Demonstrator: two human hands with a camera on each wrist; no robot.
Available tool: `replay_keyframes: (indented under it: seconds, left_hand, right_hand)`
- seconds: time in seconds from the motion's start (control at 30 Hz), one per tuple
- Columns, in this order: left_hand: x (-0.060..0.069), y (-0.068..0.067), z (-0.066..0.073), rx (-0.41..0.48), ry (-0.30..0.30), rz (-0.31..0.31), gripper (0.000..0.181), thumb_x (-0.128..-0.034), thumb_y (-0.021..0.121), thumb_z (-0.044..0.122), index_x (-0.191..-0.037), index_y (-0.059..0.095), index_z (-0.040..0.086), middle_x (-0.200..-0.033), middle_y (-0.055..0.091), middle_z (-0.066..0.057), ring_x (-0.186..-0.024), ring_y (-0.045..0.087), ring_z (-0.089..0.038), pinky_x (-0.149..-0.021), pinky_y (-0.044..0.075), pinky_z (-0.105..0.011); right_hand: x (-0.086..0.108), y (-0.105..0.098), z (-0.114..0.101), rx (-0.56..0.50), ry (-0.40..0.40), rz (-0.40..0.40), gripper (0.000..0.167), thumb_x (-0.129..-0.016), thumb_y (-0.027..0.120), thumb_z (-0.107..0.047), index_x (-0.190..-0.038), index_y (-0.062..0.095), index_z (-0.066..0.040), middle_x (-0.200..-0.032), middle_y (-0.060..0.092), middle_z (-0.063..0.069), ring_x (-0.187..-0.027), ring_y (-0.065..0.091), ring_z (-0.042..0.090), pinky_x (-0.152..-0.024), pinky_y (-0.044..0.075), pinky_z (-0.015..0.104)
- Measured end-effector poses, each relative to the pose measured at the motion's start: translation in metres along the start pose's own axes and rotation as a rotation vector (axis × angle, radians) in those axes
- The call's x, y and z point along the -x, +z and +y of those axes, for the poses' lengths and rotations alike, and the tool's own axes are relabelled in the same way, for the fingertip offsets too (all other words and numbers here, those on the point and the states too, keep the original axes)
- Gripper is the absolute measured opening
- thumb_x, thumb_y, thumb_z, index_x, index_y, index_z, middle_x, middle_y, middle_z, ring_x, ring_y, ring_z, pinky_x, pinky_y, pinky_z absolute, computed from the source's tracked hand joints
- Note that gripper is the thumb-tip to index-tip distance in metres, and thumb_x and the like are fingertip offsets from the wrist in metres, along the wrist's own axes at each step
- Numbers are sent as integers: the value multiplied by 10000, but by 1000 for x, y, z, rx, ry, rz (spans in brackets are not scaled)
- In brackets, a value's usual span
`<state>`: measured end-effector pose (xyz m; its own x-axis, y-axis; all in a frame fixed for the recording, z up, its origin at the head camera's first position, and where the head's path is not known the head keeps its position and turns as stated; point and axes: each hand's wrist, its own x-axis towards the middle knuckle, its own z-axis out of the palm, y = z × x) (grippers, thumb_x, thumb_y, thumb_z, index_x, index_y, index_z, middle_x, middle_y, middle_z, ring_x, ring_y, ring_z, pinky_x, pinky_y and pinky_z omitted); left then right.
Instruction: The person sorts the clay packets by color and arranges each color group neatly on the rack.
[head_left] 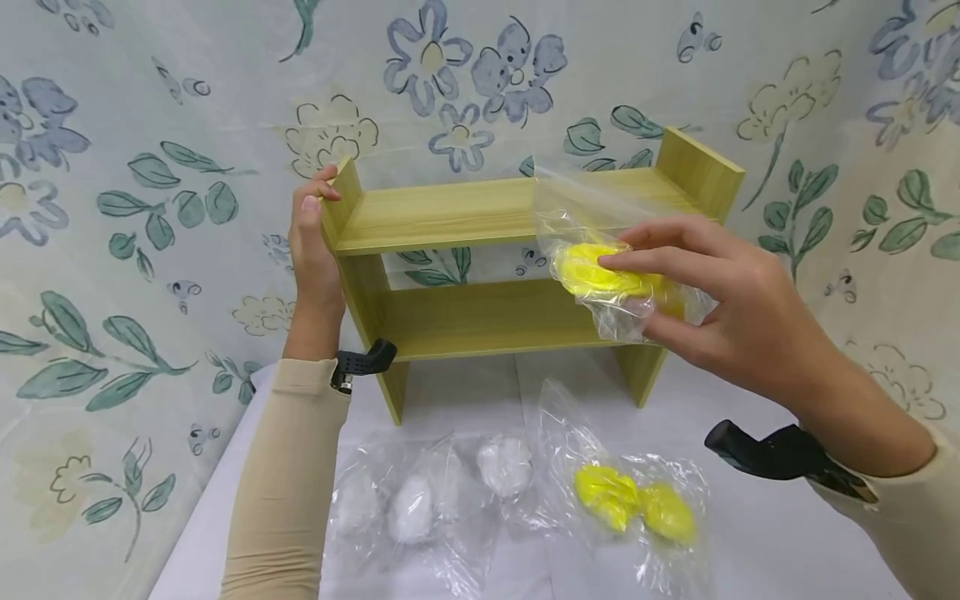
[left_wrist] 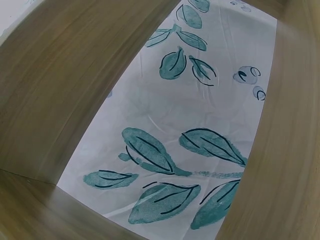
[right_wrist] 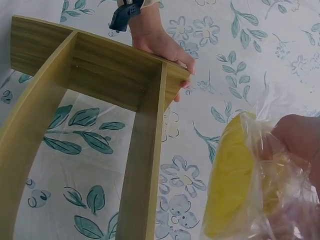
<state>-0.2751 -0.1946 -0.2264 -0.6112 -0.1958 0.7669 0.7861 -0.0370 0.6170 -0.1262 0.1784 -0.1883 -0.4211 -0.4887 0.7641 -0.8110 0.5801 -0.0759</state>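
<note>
A small two-tier wooden shelf (head_left: 450,212) stands in front of the patterned backdrop. My left hand (head_left: 315,250) grips the top of its left side panel, thumb and fingers on either side, as the right wrist view also shows. Pinched in my right hand (head_left: 720,292) is a clear plastic bag with a yellow lump (head_left: 600,271) inside, held up before the shelf's right half. The lump looks smooth and rounded in the right wrist view; its exact kind cannot be told. The left wrist view shows only the shelf's boards (left_wrist: 65,75) and the backdrop beyond.
On the white tabletop (head_left: 750,533) before the shelf lie clear bags holding several white lumps (head_left: 412,508). To their right, more clear bags hold two yellow lumps (head_left: 606,496). A floral cloth (head_left: 187,50) hangs behind and at the sides.
</note>
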Motion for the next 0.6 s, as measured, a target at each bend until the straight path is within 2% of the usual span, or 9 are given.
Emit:
replay_keyframes:
  seconds: [0.07,0.13,0.3,0.4,0.5,0.6]
  left_hand:
    - [-2,-2,-6,-3,8,-3,220,-968,324,250,-947,537,203,-1416,458,-86,-1351,345,-158,-1077,256,-258]
    - [-1,-2,-5,-14,26,-7,213,-967,325,244,-945,535,214,-1416,457,-112,-1354,344,-171,-1082,252,-268]
    - [3,5,10,4,21,-3,213,-960,323,209,-931,533,192,-1413,442,-173,-1351,353,-178,-1090,247,-257]
    - [6,8,19,11,-6,-1,214,-957,323,207,-926,532,174,-1404,456,-136,-1345,355,-168,-1081,253,-241]
    - [7,10,23,-1,-12,1,215,-956,321,204,-925,530,167,-1394,474,-107,-1342,360,-168,-1077,259,-242]
    - [7,10,23,-8,-15,5,215,-956,322,206,-923,531,167,-1388,484,-90,-1339,365,-166,-1074,261,-239]
  right_hand:
    - [-8,-1,-1,14,-3,-7,487,-699,695,11,-1173,693,-102,-1214,623,77,-1084,552,192,-620,396,107]
    - [-16,-2,-2,36,-12,-12,453,-732,675,-18,-1177,691,-99,-1223,618,78,-1072,550,187,-620,394,101]
    - [-33,0,-2,71,-44,-5,423,-779,692,-23,-1193,684,-112,-1241,613,68,-1089,559,193,-648,394,100]
    - [-42,5,0,78,-71,-12,433,-783,709,-4,-1200,680,-117,-1248,613,56,-1113,561,208,-724,393,95]
    - [-51,11,2,78,-103,-25,426,-788,708,12,-1196,681,-109,-1240,616,64,-1112,569,224,-811,390,78]
    - [-59,17,3,70,-122,-33,419,-789,709,14,-1189,684,-109,-1232,619,66,-1108,573,229,-816,397,109]
